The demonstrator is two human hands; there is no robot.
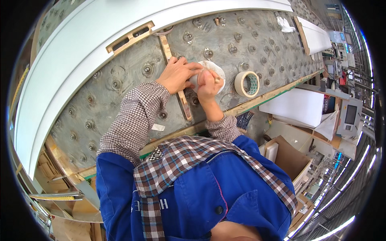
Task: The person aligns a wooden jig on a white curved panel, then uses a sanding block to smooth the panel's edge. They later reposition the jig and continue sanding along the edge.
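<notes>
My left hand (177, 74) rests on a round white container (211, 68) on the grey studded worktable (120, 96), steadying its left side. My right hand (208, 85) is closed on a small tan stick-like tool (213, 75) whose tip lies over the white container. A long wooden strip (183, 102) lies on the table under my left wrist, running from the white panel down toward me. My checked sleeves and blue work vest fill the lower part of the view.
A roll of tape (247, 83) lies right of my hands. A large white panel (80, 44) with a wooden slotted block (129, 37) spans the far side. A second white board (315, 36), cardboard boxes (287, 154) and machines (350, 116) stand to the right.
</notes>
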